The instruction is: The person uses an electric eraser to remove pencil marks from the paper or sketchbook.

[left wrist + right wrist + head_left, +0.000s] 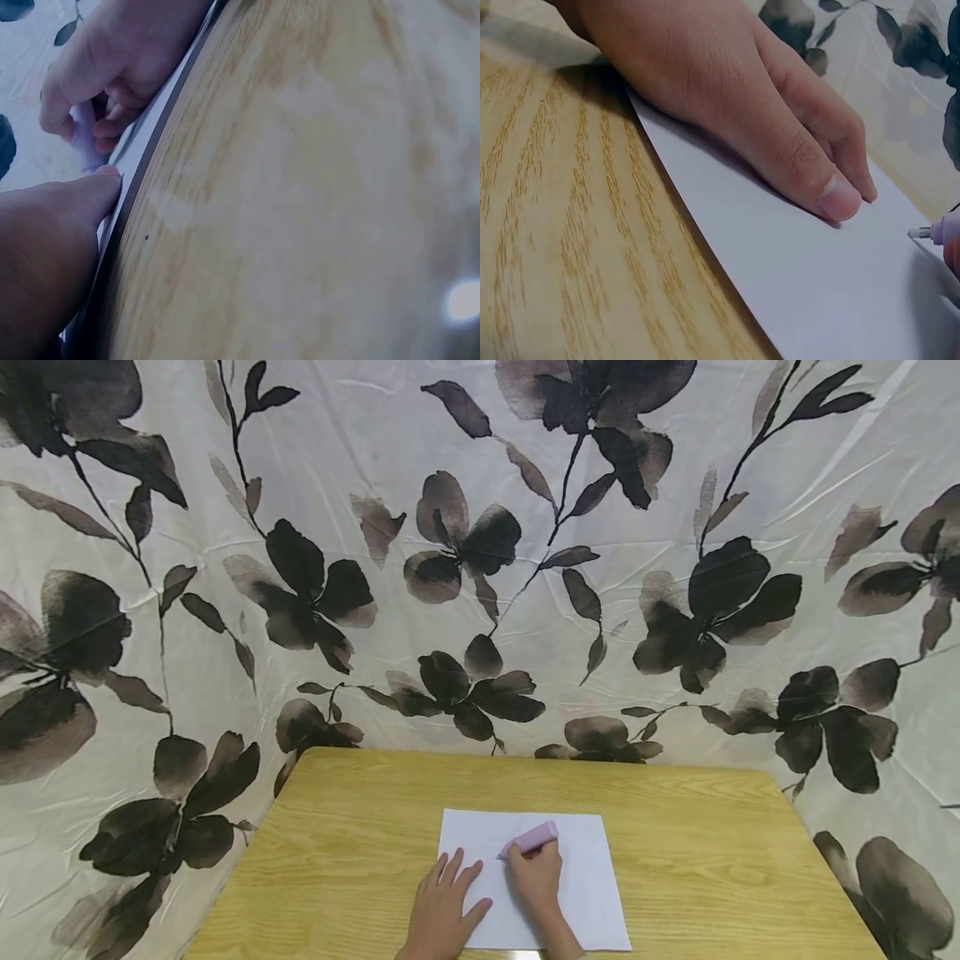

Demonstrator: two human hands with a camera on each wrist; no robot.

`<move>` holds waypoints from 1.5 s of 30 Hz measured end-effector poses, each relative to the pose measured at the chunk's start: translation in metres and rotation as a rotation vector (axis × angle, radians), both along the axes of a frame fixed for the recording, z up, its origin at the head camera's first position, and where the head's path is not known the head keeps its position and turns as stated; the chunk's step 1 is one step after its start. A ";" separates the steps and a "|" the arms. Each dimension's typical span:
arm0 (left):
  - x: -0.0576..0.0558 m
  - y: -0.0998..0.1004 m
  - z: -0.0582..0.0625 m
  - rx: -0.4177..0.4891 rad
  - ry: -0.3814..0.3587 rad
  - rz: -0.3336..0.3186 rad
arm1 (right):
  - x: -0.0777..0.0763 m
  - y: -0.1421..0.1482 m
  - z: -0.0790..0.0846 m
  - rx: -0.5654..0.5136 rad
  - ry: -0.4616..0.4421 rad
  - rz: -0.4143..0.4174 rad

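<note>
A sheet of white paper (588, 893) lies on the wooden table. My right hand (538, 878) pinches a thick lilac pen (534, 837) between thumb and fingers, its tip pointing left and down at the sheet. The right wrist view catches the pen's narrow metallic tip (921, 232) close over the paper (795, 292). On the sheet's left side rests my left hand (442, 906), fingers straight and spread, thumb out toward the right hand. In the left wrist view, the left thumb (94, 191) is near the curled right hand (124, 56).
The yellow wood-grain table (330, 860) extends on both sides of the paper and behind it. A pale cloth (360, 435) with dark flowers hangs behind the table and along both sides.
</note>
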State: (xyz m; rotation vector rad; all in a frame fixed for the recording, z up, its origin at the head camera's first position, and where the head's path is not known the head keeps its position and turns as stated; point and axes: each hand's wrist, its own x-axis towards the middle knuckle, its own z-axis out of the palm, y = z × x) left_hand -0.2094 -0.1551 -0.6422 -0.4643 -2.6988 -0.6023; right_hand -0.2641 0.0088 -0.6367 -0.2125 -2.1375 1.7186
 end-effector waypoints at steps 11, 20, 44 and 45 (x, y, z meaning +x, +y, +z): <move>0.001 0.001 0.004 0.001 -0.046 0.006 | 0.001 0.002 0.003 -0.049 -0.037 -0.011; -0.001 0.000 0.001 -0.001 -0.020 0.010 | -0.002 0.000 0.002 -0.013 -0.002 -0.017; -0.002 0.000 -0.006 -0.004 0.038 -0.003 | 0.000 0.003 -0.003 -0.141 0.011 0.033; -0.001 0.001 -0.004 0.001 0.023 -0.003 | 0.000 0.003 -0.003 -0.123 0.007 0.039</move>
